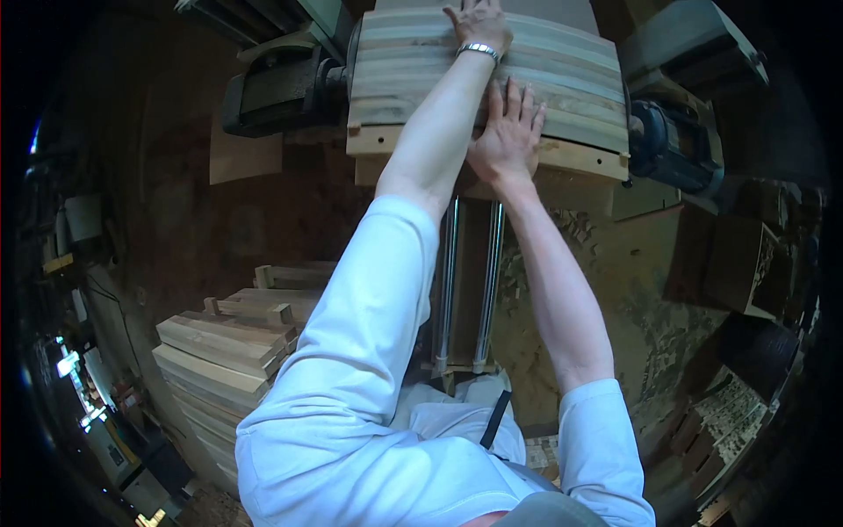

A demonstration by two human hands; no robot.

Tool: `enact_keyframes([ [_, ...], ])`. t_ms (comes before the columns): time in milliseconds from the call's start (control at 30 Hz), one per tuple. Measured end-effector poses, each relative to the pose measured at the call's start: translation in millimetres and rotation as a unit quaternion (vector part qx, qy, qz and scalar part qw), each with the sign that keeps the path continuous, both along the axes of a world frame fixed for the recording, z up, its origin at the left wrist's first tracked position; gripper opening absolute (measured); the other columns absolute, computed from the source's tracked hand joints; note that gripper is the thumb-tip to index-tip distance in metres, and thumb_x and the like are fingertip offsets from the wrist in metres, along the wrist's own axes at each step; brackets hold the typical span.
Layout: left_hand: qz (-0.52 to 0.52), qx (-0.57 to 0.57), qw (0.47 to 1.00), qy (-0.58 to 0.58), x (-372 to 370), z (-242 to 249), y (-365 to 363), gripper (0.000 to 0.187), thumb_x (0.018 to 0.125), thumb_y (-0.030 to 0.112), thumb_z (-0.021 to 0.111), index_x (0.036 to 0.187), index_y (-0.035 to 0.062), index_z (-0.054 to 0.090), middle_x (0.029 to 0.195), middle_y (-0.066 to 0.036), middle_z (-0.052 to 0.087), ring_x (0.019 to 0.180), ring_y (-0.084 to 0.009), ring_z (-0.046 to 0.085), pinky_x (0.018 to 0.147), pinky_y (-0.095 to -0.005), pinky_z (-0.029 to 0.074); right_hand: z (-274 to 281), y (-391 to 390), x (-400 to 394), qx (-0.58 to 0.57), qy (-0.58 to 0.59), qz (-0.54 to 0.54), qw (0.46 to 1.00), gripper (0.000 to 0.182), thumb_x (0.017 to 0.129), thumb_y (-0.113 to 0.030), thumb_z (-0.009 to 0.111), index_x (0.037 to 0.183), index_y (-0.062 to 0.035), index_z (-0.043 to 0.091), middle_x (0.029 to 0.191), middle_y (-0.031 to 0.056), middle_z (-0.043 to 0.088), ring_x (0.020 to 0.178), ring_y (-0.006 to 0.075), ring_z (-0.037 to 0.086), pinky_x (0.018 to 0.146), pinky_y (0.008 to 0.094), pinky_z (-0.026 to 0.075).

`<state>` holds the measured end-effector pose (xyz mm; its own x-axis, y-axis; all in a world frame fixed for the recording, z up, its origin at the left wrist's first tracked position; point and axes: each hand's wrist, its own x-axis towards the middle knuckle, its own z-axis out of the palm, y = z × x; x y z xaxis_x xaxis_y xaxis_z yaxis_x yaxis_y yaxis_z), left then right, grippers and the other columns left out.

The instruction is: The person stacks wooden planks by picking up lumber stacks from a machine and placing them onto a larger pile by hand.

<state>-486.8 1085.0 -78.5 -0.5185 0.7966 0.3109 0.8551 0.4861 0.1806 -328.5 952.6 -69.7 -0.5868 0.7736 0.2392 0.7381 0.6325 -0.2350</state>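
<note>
A row of pale wooden strips (413, 66) lies side by side on a machine bed, between two motors. Reaching farthest, my left hand (483, 25) rests on the strips near their far side, its thumb stretched out and its fingertips cut off by the top of the view. There is a metal-banded watch (479, 50) on that wrist. Closer to me, my right hand (509, 136) lies flat on the near strips with its fingers apart. Its palm is by the wooden front rail (571, 158), which has dark holes in it.
A dark motor (281, 88) sits left of the strips, and another motor (676, 149) sits right. Two shiny metal rods (489, 281) run from the machine toward my body. Stacked wooden pieces (219, 342) stand at lower left. Wood chips (571, 228) litter the floor.
</note>
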Motion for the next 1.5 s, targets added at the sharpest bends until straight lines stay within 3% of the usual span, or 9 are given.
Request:
enact_keyframes([
  [400,-0.073,0.041,0.996,0.035,155,-3,-249,0.024,0.092,0.026,0.048,0.110,0.0106,0.055,0.119,-0.006,0.055,0.114,-0.0254,0.049,0.090,-0.0584,0.034,12,-229,164,-0.053,-0.017,0.013,0.998,0.089,0.082,-0.064,0.055,0.148,-0.0078,0.032,0.155,0.0173,0.022,0.146,0.0378,0.010,0.117,0.0571,0.005],
  [700,-0.205,0.018,0.978,-0.027,223,2,-380,0.048,0.095,0.040,0.047,0.139,0.0211,0.046,0.126,-0.009,0.048,0.127,-0.0271,0.038,0.109,-0.0537,0.021,12,-303,253,-0.058,0.011,0.094,0.994,0.079,0.082,-0.061,0.058,0.135,-0.0030,0.043,0.147,0.0218,0.032,0.141,0.0404,0.022,0.116,0.0564,0.011],
  [833,-0.273,-0.047,0.961,0.008,234,16,-423,0.059,0.094,0.054,0.044,0.145,0.0259,0.041,0.132,-0.012,0.040,0.128,-0.0276,0.034,0.109,-0.0516,0.018,29,-205,316,-0.099,0.003,-0.283,0.954,0.082,0.084,-0.055,0.059,0.133,0.0072,0.038,0.137,0.0300,0.040,0.131,0.0448,0.033,0.112,0.0536,0.024],
  [867,-0.274,-0.064,0.960,0.008,238,21,-426,0.060,0.094,0.056,0.043,0.146,0.0263,0.041,0.133,-0.012,0.040,0.128,-0.0274,0.034,0.109,-0.0512,0.018,36,-186,326,-0.249,0.055,-0.281,0.925,0.084,0.085,-0.055,0.059,0.134,0.0091,0.036,0.135,0.0321,0.042,0.129,0.0471,0.036,0.109,0.0511,0.029],
  [967,-0.268,-0.088,0.959,0.004,235,21,-426,0.059,0.095,0.056,0.042,0.146,0.0260,0.040,0.134,-0.012,0.040,0.128,-0.0268,0.034,0.107,-0.0514,0.018,64,-185,296,-0.286,-0.015,-0.335,0.897,0.085,0.086,-0.053,0.060,0.136,0.0091,0.033,0.135,0.0326,0.041,0.126,0.0480,0.038,0.109,0.0502,0.030],
  [1133,-0.233,-0.114,0.966,-0.025,215,31,-414,0.079,0.085,0.064,0.053,0.149,0.0218,0.033,0.137,-0.019,0.037,0.129,-0.0341,0.033,0.107,-0.0556,0.017,55,-155,288,-0.221,0.094,-0.222,0.945,0.089,0.087,-0.055,0.059,0.142,0.0078,0.028,0.140,0.0327,0.037,0.131,0.0462,0.034,0.111,0.0505,0.028],
  [1233,-0.315,-0.217,0.924,-0.018,212,62,-420,0.137,0.043,0.061,0.084,0.153,0.0190,0.014,0.138,-0.028,0.030,0.131,-0.0465,0.027,0.105,-0.0667,0.020,50,-209,292,-0.058,0.130,0.066,0.988,0.086,0.083,-0.046,0.067,0.141,0.0051,0.030,0.141,0.0275,0.035,0.130,0.0441,0.032,0.110,0.0525,0.026],
  [1300,-0.290,-0.271,0.916,-0.050,217,72,-412,0.137,0.041,0.055,0.086,0.153,0.0189,0.014,0.140,-0.029,0.028,0.132,-0.0465,0.027,0.105,-0.0672,0.020,63,-265,291,-0.190,0.112,0.245,0.944,0.088,0.081,-0.045,0.070,0.142,0.0031,0.030,0.142,0.0248,0.034,0.133,0.0422,0.029,0.112,0.0546,0.023],
  [1500,-0.294,-0.303,0.883,-0.205,192,88,-391,0.133,0.038,0.040,0.085,0.150,0.0176,0.018,0.134,-0.029,0.038,0.130,-0.0436,0.034,0.104,-0.0605,0.025,43,-280,283,-0.206,-0.048,0.340,0.916,0.095,0.079,-0.060,0.063,0.144,0.0027,0.031,0.141,0.0237,0.036,0.134,0.0420,0.032,0.112,0.0582,0.020],
])
